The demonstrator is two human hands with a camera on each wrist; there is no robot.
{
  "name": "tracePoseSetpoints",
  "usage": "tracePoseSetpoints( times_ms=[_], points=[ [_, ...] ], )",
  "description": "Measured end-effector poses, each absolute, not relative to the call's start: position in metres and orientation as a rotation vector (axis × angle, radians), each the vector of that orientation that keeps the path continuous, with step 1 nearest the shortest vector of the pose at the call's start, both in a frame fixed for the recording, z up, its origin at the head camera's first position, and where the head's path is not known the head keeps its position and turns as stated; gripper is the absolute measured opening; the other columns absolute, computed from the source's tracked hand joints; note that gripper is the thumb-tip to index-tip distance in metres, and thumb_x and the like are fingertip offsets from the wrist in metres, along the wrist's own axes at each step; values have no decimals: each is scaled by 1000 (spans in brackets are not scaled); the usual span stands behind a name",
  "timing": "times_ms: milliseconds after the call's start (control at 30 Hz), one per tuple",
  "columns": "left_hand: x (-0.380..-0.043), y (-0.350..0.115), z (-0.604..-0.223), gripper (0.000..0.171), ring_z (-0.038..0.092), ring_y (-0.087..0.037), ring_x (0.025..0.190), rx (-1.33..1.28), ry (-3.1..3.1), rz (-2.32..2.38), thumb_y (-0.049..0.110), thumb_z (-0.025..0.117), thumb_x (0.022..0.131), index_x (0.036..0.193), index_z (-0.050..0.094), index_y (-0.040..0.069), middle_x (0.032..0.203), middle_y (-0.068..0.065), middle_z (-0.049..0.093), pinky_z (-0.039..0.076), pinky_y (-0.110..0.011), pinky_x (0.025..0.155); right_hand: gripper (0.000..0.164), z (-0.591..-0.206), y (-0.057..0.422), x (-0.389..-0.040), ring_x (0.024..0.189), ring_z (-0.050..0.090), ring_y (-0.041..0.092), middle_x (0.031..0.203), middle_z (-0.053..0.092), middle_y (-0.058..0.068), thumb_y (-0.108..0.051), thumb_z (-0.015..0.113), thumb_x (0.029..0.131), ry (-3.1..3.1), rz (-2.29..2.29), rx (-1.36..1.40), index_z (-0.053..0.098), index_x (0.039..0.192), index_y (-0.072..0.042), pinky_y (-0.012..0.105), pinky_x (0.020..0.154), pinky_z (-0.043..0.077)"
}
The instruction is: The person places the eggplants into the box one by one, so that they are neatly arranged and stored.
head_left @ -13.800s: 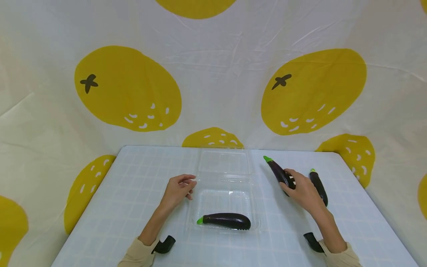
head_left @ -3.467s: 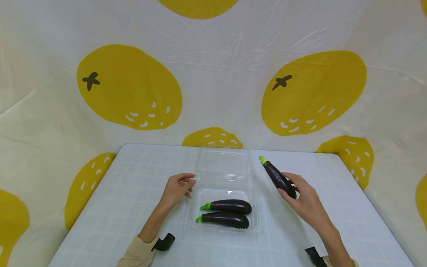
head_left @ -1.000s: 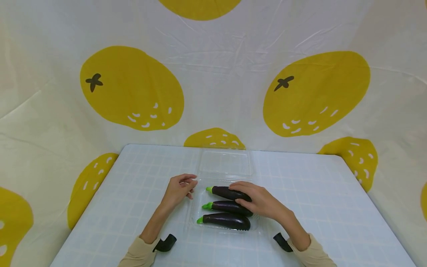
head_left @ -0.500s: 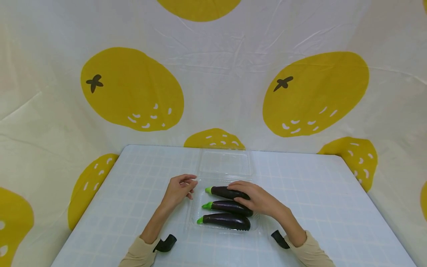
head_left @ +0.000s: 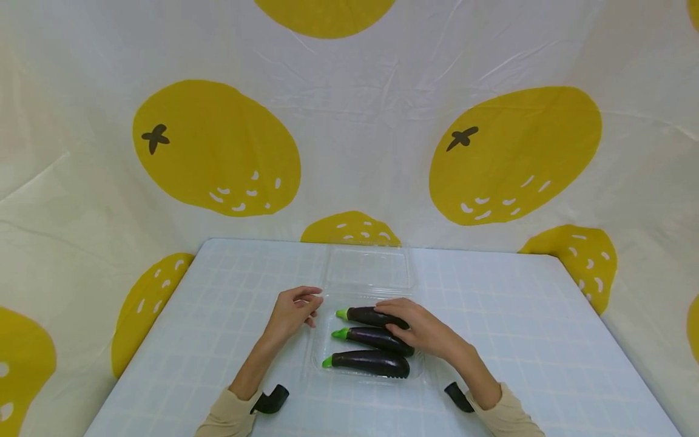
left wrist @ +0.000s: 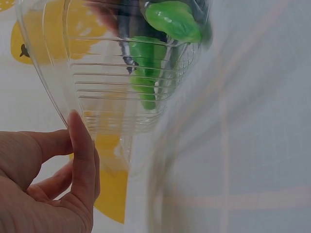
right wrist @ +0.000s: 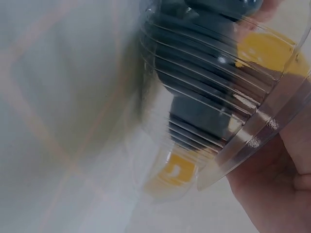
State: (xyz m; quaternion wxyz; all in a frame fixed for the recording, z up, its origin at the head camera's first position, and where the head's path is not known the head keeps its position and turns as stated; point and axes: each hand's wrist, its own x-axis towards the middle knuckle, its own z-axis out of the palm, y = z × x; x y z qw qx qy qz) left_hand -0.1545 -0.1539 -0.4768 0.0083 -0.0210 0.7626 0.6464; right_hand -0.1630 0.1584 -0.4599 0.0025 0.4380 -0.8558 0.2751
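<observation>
Right hand (head_left: 420,328) angled in from the right, thumb and fingers curled round far eggplant (head_left: 367,315), inside clear box (head_left: 421,363); middle eggplant (head_left: 377,338), near eggplant (head_left: 370,363) alongside. Left hand (head_left: 291,312) at box's left edge, fingers bent, thumb near forefinger; can't tell if pinching rim.

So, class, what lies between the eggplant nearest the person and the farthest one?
In the head view, the middle eggplant lies there, inside the clear container.

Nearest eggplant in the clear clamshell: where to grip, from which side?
From above, probably pinching the slimmer neck of the nearest eggplant, just right of its green stem: it lies flat, and its thick right end sits close to the middle eggplant.
</observation>
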Motion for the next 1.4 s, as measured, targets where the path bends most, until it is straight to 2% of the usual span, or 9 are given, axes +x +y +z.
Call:
tracePoseSetpoints(
  times_ms=[133,367,567,933,1200,1400],
  points=[
    [-154,-154,-477,27,64,-33,65,-63,2383,2021,3,73,94,119,70,-8,89,-17,68,56,-25,51,32,-461,159,-161,123,59,29,130,67,10,3,66,96,-2674,822,1361,68,127,2,46,102,52],
    [-152,-154,-476,27,62,-21,58,-53,2401,2009,4,73,95,118,70,-8,90,-18,68,57,-25,52,28,-461,161,-159,121,60,28,127,67,9,3,67,96,-2674,829,1324,69,124,0,45,99,53],
    [-152,-154,-476,27,62,-21,59,-63,2403,2003,5,73,95,118,70,-7,92,-20,68,56,-25,52,25,-460,164,-158,114,64,25,121,69,7,2,69,95,-2633,824,1262,70,120,-2,42,94,57],
    [-158,-156,-475,25,63,-20,64,-55,2436,1917,6,70,97,119,70,-5,96,-22,69,57,-27,51,28,-462,178,-163,106,65,22,113,70,5,4,78,87,-2470,791,1080,73,114,-3,40,86,59],
    [-166,-157,-471,26,64,-22,62,-56,2480,1883,10,70,98,118,69,-7,96,-23,70,57,-29,51,28,-465,186,-170,112,62,26,116,69,7,1,79,87,-2436,833,951,72,114,-2,43,92,56],
    [-174,-157,-472,25,65,-20,59,-95,2530,1875,13,70,99,118,68,-4,97,-23,72,61,-33,59,36,-470,188,-177,120,58,32,126,63,14,-3,77,90,-2467,874,812,67,124,1,49,99,51]
  ],
)
